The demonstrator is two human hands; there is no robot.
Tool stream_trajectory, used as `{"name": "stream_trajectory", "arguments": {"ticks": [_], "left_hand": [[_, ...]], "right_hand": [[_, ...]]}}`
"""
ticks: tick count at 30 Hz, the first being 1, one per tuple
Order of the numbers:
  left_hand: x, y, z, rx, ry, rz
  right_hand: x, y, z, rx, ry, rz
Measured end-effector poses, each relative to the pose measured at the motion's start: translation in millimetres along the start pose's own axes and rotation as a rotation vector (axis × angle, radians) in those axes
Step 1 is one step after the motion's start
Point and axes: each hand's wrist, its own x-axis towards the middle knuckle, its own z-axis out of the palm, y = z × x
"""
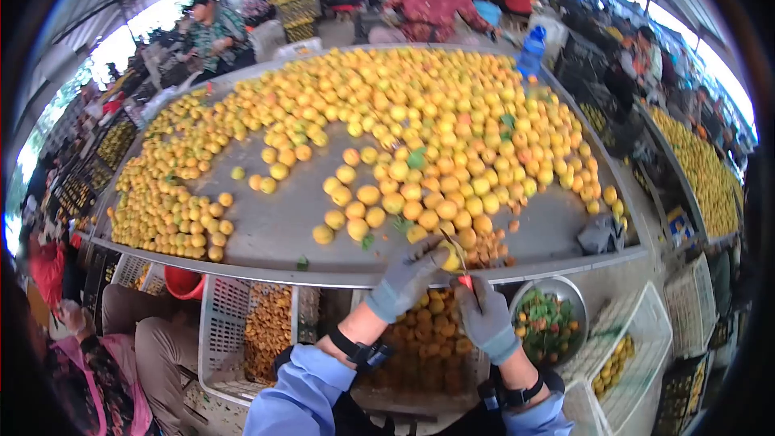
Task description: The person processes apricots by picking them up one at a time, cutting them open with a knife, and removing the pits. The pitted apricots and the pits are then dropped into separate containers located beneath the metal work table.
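My left hand [410, 278], in a grey glove, is closed around a yellow apricot [451, 258] at the table's near edge. My right hand [487, 319], gloved too, grips a small red-handled tool [465, 281] whose thin pointed end reaches up against the apricot; its exact kind is hard to make out. Just beyond the hands lies a small heap of brownish-orange pieces [488, 250] on the metal table [266, 230]. Many whole apricots [436, 125] spread over the table, some with green leaves. Below my hands stands a crate with orange fruit pieces [428, 335].
A white crate [211, 331] of brown pieces stands left, by a red bucket [184, 281]. A metal bowl [580, 299] with leaves and fruit and a white crate [646, 331] are at right. A blue bottle [531, 52] stands at the far edge. People sit around the table.
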Motion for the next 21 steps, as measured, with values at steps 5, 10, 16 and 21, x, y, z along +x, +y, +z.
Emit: {"name": "stream_trajectory", "arguments": {"ticks": [5,10,16,21], "left_hand": [[9.6,-13.2,-15.0,-0.078,-0.053,-0.12],[8.8,-9.8,-10.7,-0.104,-0.04,-0.105],[7.3,-4.4,-9.1,-0.138,-0.021,-0.107],[10.2,-1.0,-16.8,-0.086,0.022,-0.001]], "right_hand": [[12.9,-1.8,-0.6,-0.095,-0.037,0.036],[17.5,9.3,7.8,-0.064,-0.035,0.024],[18.1,9.2,8.5,-0.065,-0.066,0.04],[16.5,0.1,8.3,-0.146,-0.062,-0.082]]}}
